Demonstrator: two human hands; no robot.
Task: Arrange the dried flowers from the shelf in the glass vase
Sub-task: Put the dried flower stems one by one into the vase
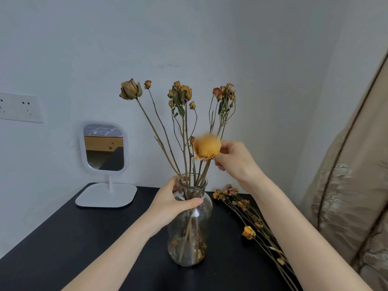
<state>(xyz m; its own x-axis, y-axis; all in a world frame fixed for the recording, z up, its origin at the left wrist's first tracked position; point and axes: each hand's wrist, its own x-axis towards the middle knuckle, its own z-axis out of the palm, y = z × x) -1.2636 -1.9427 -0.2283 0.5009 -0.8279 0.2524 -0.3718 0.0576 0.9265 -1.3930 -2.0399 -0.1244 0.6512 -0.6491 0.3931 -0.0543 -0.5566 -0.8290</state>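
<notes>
A clear glass vase point(190, 234) stands on the black shelf top point(73, 238) with several dried rose stems point(178, 97) rising from its neck. My left hand point(178, 201) grips the vase just below the rim. My right hand point(235, 158) pinches a round orange dried flower point(206, 146) right under its head; the stem of that flower runs down into the vase mouth. More dried flowers point(248, 232) lie in a loose bundle on the shelf to the right of the vase.
A white standing mirror point(104, 147) sits at the back left of the shelf top. A wall socket point(20, 108) is on the left wall. A beige patterned curtain point(346, 196) hangs close on the right.
</notes>
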